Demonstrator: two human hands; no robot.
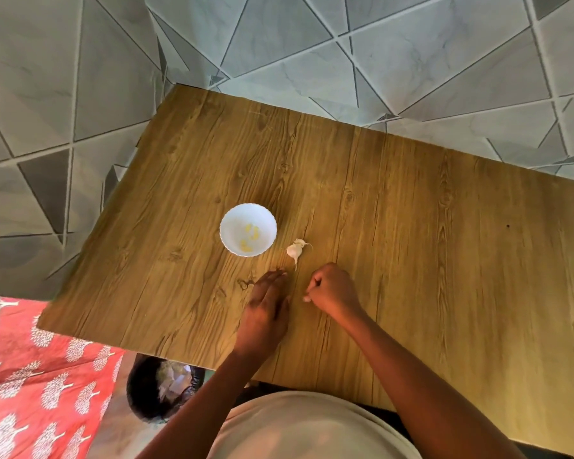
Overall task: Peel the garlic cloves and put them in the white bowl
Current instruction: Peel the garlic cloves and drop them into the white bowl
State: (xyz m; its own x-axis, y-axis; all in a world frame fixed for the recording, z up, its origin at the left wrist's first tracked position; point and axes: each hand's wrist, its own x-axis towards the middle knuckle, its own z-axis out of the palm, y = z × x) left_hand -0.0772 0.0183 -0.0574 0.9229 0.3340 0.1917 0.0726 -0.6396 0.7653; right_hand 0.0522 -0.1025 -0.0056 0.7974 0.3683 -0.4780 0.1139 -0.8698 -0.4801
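We have a few peeled yellow cloves in the white bowl (248, 228), and the rest of the garlic (295, 250) lies on the table (411, 210) just right of it. Our left hand (266, 308) rests flat, fingers straight; our right hand (332, 289) is curled, pinching something small and pale, perhaps skin. Next we likely take another clove.

A desk (395, 200) with a yellowish wood-grain top was set at a slant across the view. Beneath and around it, a floor (312, 38) was laid with grey, marbled tiles cut into triangles and edged by pale grout lines. At the lower left, a red cloth (40, 385) printed with white tree shapes was spread. Beside it, just under the near desk edge, a dark round bin (153, 389) lined with crumpled plastic was placed. Soft, even light was cast over everything.
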